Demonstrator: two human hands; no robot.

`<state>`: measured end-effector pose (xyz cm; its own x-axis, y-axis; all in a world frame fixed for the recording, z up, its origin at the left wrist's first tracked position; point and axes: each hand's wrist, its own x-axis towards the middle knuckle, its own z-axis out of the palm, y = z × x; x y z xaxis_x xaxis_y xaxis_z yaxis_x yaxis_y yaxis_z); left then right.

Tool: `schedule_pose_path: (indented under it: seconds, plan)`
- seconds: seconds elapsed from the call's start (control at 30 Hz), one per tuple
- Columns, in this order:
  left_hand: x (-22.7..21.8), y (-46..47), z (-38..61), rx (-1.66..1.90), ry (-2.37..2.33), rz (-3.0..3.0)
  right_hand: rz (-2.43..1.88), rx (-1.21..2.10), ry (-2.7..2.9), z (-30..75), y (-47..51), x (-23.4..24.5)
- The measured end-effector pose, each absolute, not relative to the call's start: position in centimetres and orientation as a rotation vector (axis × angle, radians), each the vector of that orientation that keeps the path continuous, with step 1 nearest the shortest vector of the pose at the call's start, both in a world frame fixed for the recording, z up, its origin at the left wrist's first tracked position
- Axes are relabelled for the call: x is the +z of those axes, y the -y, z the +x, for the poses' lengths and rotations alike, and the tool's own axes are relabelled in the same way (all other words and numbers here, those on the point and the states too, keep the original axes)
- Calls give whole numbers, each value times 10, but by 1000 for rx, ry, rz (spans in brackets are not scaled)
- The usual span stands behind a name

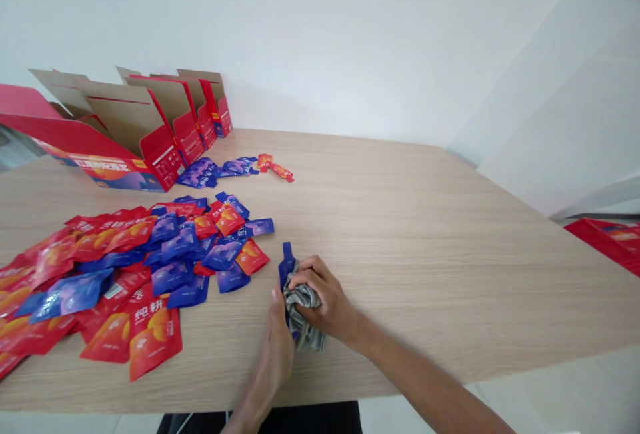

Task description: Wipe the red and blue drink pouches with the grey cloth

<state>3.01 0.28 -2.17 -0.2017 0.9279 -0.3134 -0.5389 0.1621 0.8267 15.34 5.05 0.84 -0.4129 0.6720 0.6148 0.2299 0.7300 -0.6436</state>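
Near the table's front edge, my left hand (pixel 280 341) is closed on the left side of a dark blue pouch (pixel 287 255). The narrow spout end of this pouch points away from me; most of its face is covered. My right hand (pixel 325 301) grips a crumpled grey striped cloth (pixel 303 301) and presses it against the pouch. To the left lies a big spread of red pouches (pixel 155 334) and blue pouches (pixel 173 277), overlapping one another. The nearest of them are a short way from my left hand.
Several open red cardboard boxes (pixel 165 161) stand in a row at the back left. Before them lie small blue pouches (pixel 200 173) and orange-red sachets (pixel 281 172). A white wall rises behind the wooden table (pixel 425 241). Something red (pixel 610 237) shows beyond its right edge.
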Motion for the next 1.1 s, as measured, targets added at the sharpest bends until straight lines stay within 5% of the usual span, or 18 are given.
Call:
schedule_pose_path:
  seconds: [0.63, 1.1]
  plan:
    - [-3, 3, 8, 1220, -845, 33, -805, 527, 1566, 172, -61, 34]
    - [22, -12, 27, 1458, -842, 56, -592, 588, 2120, 152, -44, 17]
